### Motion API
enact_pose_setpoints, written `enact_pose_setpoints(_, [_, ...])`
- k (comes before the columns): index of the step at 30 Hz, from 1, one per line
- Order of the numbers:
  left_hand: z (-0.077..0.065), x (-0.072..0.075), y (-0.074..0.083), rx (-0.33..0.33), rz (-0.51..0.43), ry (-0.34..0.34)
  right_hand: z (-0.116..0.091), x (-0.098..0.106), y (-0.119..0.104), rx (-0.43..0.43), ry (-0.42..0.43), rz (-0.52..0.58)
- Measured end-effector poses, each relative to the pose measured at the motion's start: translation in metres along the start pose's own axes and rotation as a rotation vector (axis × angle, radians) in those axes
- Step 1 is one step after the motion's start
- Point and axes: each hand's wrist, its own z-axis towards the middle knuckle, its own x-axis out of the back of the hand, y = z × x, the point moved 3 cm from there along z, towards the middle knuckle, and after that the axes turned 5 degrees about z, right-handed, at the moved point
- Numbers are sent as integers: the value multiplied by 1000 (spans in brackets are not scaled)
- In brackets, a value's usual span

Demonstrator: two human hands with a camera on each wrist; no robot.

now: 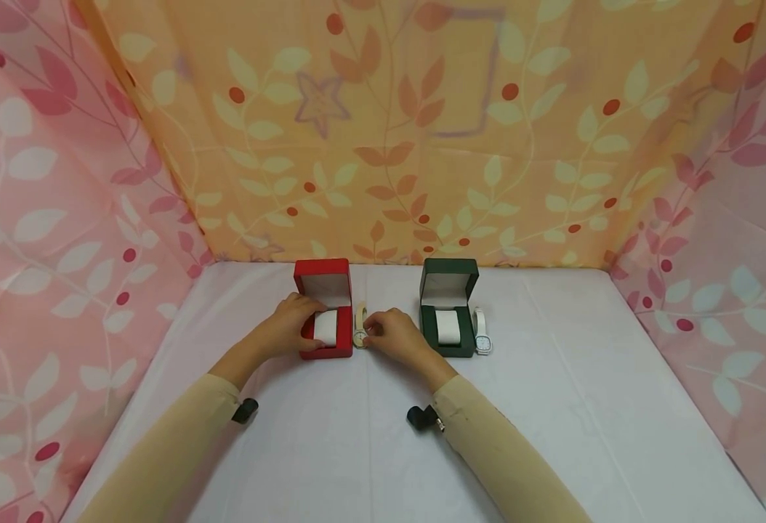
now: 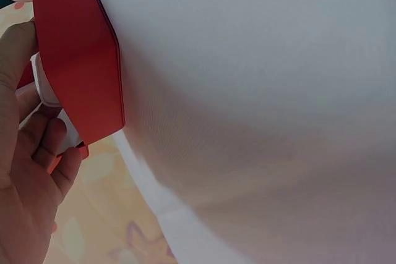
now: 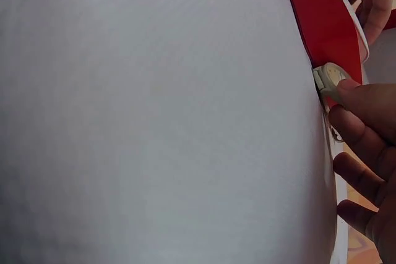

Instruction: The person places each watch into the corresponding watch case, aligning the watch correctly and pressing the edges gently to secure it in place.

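Note:
An open red watch box holds a white watch cushion. My left hand reaches into it from the left, with thumb and fingers at opposite ends of the cushion; in the left wrist view the box wall partly hides the cushion. Just right of the box lies a wristwatch with a pale yellowish strap. My right hand pinches this watch at its case, thumb on the dial side, as the right wrist view shows with the watch case against the red wall.
To the right stands an open dark green watch box with its own white cushion. Beside it lies a white-strapped wristwatch. The white-covered table is bordered by patterned cloth at the back and both sides.

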Motion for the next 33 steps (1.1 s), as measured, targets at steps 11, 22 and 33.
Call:
enact_pose_setpoints(11, [-5,2,8,-6,51,46,-1,-3,1,-40,-22,134])
enact_pose_setpoints(22, [-9,1,8,-41,68,156,-4,4,1,-88,15,327])
enact_pose_setpoints(33, [-12,3,5,-57,28,267,-11,16,-3,-67,59,368])
